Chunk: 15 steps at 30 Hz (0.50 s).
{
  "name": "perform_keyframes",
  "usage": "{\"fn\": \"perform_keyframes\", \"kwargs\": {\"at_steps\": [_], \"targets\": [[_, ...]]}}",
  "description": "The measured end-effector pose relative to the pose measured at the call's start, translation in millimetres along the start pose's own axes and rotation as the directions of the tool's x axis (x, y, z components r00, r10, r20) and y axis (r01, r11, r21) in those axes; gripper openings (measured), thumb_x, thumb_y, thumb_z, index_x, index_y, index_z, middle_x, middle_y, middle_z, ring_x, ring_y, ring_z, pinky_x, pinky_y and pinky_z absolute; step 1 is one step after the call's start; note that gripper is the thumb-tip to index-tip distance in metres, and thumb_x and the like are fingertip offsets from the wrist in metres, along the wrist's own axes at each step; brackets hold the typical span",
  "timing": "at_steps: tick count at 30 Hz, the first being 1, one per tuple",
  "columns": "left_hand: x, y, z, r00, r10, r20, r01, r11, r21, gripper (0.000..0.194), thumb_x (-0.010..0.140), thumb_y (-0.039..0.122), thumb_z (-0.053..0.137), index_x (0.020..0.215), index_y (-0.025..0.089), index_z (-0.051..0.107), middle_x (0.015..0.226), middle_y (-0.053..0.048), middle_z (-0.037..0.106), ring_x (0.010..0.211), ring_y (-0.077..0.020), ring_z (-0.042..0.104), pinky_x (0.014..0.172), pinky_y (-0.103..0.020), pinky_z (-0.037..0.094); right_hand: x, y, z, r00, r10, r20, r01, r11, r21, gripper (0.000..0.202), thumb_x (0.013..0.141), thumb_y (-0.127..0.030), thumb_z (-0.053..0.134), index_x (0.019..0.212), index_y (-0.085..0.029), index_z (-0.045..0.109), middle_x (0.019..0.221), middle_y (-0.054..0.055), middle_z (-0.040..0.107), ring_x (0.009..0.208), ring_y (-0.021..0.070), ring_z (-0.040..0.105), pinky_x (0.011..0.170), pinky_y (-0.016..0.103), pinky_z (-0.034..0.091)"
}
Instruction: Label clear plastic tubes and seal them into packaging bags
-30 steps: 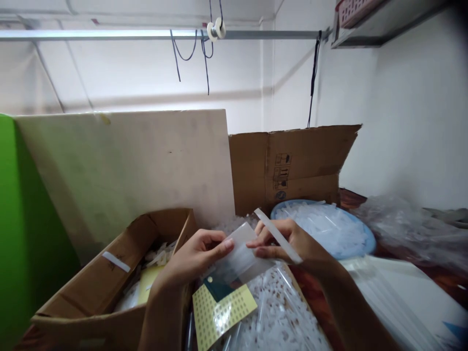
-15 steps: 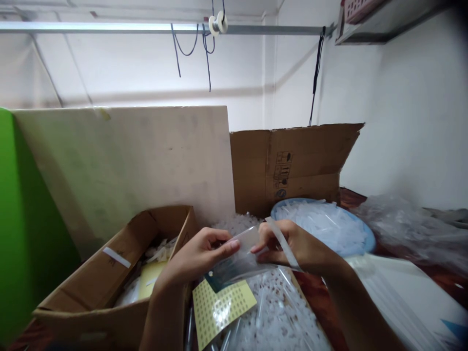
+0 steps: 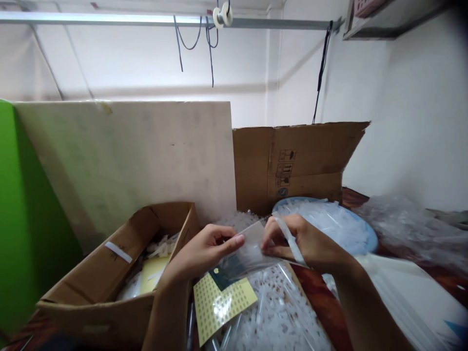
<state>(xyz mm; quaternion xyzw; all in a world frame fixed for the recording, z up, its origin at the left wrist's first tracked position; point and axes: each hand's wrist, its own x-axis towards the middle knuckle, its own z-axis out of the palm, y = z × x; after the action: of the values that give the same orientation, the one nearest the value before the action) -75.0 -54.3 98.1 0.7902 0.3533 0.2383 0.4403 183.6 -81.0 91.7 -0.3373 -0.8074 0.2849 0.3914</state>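
My left hand (image 3: 212, 246) pinches the left side of a clear plastic bag (image 3: 252, 246) between thumb and fingers. At the bag's right side, my right hand (image 3: 290, 239) has its fingertips closed on the edge. A whitish translucent strip (image 3: 288, 237) lies across the back of my right hand. A dark green card (image 3: 226, 274) shows below the bag; whether it is inside cannot be told. Under it, a yellow sheet of small round stickers (image 3: 223, 307) lies on a clear-covered pile of small white pieces (image 3: 281, 312).
An open cardboard box (image 3: 95, 309) with white pieces and a yellow sheet stands at left. A blue basin (image 3: 371, 239) of translucent strips is behind my right hand. White flat packs (image 3: 417, 292) lie at right, with crumpled plastic (image 3: 413, 229) beyond. Upright cardboard (image 3: 307, 165) stands behind.
Both hands and the bag have shifted slightly right and up in the view, which has itself moved a little. The bag is still held between them.
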Motion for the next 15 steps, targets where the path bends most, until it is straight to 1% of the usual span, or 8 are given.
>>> {"fn": "perform_keyframes", "kwargs": {"at_steps": [4, 9, 15], "targets": [[0.3, -0.1, 0.2, 1.0, 0.001, -0.025, 0.0, 0.999, 0.032, 0.041, 0.094, 0.048, 0.06, 0.071, 0.015, 0.057, 0.066, 0.004, 0.038, 0.061, -0.0098, 0.033, 0.052, -0.023, 0.024, 1.2, 0.4, 1.5, 0.998, 0.05, 0.026, -0.049, 0.999, -0.02, 0.011, 0.083, -0.029, 0.08, 0.083, -0.02, 0.075, 0.078, 0.002, 0.071, 0.071, 0.0159, 0.065, 0.065, 0.028, 0.05], [0.2, 0.8, 1.2, 0.999, -0.003, -0.034, 0.004, 0.999, 0.031, 0.04, 0.095, 0.046, 0.059, 0.07, 0.015, 0.054, 0.066, 0.004, 0.037, 0.06, -0.0099, 0.033, 0.052, -0.024, 0.023, 2.3, 2.0, 3.3, 0.998, 0.058, 0.041, -0.058, 0.998, 0.016, 0.012, 0.083, -0.03, 0.08, 0.084, -0.019, 0.074, 0.08, 0.002, 0.073, 0.073, 0.0168, 0.067, 0.067, 0.028, 0.052], [0.6, 1.6, 3.3, 0.999, -0.006, -0.047, 0.009, 0.998, 0.064, 0.038, 0.095, 0.043, 0.059, 0.068, 0.017, 0.05, 0.066, 0.004, 0.035, 0.06, -0.0098, 0.032, 0.051, -0.023, 0.021, 2.5, 3.4, 2.4, 0.996, 0.059, 0.067, -0.064, 0.996, 0.064, 0.004, 0.083, -0.022, 0.078, 0.082, -0.02, 0.075, 0.081, 0.002, 0.076, 0.076, 0.0168, 0.07, 0.07, 0.027, 0.053]]}}
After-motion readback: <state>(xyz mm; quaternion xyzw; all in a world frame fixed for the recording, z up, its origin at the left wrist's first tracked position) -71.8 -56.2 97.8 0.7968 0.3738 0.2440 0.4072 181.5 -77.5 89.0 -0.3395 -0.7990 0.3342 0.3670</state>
